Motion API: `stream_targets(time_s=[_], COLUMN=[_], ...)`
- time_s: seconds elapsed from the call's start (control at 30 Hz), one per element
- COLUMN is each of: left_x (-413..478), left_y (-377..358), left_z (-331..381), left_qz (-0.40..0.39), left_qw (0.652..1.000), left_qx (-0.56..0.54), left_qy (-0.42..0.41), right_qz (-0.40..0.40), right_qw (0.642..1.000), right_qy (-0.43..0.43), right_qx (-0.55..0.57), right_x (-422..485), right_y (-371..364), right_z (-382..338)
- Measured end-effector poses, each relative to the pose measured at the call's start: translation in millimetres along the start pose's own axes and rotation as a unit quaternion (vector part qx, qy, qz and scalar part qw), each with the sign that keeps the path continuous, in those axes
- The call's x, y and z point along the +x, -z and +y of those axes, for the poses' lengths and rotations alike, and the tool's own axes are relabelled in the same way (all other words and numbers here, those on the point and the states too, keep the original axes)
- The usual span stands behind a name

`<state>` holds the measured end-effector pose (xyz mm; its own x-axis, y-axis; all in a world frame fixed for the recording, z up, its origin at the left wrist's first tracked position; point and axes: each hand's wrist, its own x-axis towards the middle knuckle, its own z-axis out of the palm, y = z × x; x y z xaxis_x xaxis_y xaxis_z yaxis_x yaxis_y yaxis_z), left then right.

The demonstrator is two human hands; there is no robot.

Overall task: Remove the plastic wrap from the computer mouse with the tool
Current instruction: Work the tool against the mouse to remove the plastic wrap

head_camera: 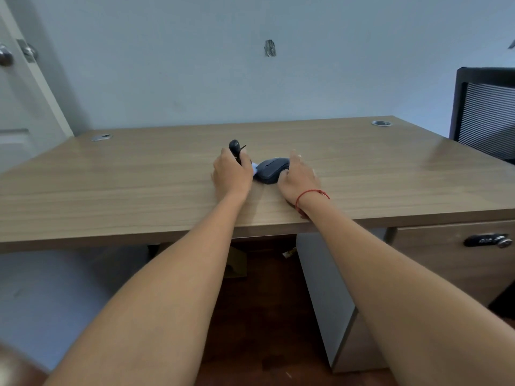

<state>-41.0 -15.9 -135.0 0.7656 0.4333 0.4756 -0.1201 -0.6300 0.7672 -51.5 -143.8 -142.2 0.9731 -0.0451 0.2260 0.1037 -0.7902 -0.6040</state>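
A dark grey computer mouse (271, 169) lies near the middle of the wooden desk (139, 176). A bit of pale plastic wrap (255, 166) shows at its left side. My left hand (232, 174) is closed around a black-handled tool (234, 147), whose handle sticks up behind the fingers just left of the mouse. The tool's working end is hidden by the hand. My right hand (298, 176), with a red string on the wrist, rests against the mouse's right side, thumb on it and fingers stretched out beyond it.
Two round cable grommets (101, 137) (381, 123) sit at the desk's back corners. A black mesh chair (486, 115) stands at the right. A drawer with a lock (487, 240) is under the desk's right end. A door (16, 79) is at the left.
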Motion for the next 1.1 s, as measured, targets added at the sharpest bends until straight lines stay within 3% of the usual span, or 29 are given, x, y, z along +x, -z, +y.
stream_targets(time_s=[0.13, 0.23, 0.33, 0.47, 0.63, 0.8, 0.97, 1.1], left_x=[-1, -4, -2, 5, -1, 3, -3, 1], left_y=[0, 0, -3, -7, -4, -6, -2, -4], left_z=[3, 7, 2, -9, 4, -6, 6, -2], left_qz=[0.012, -0.014, -0.049, -0.036, -0.014, -0.020, 0.012, -0.002], left_qw=[0.996, 0.989, 0.991, 0.998, 0.991, 0.999, 0.989, 0.996], left_qx=[-0.082, -0.125, -0.101, -0.045, -0.109, -0.012, -0.111, -0.080], left_qy=[-0.039, -0.077, -0.073, -0.005, -0.077, -0.030, -0.093, -0.043], right_qz=[0.006, 0.002, 0.010, 0.020, 0.012, 0.015, 0.000, 0.000], right_qw=[0.998, 0.999, 0.999, 0.999, 0.998, 0.998, 0.998, 0.998], right_qy=[-0.025, -0.026, -0.025, -0.028, -0.025, -0.015, -0.006, -0.006], right_qx=[0.050, 0.029, 0.024, 0.032, 0.062, 0.059, 0.063, 0.064], right_x=[0, -3, -3, 1, 1, -2, -3, -3], right_y=[2, -1, 0, 0, -1, -2, 1, 0], right_z=[-4, -4, -3, -2, 1, 1, 1, 1])
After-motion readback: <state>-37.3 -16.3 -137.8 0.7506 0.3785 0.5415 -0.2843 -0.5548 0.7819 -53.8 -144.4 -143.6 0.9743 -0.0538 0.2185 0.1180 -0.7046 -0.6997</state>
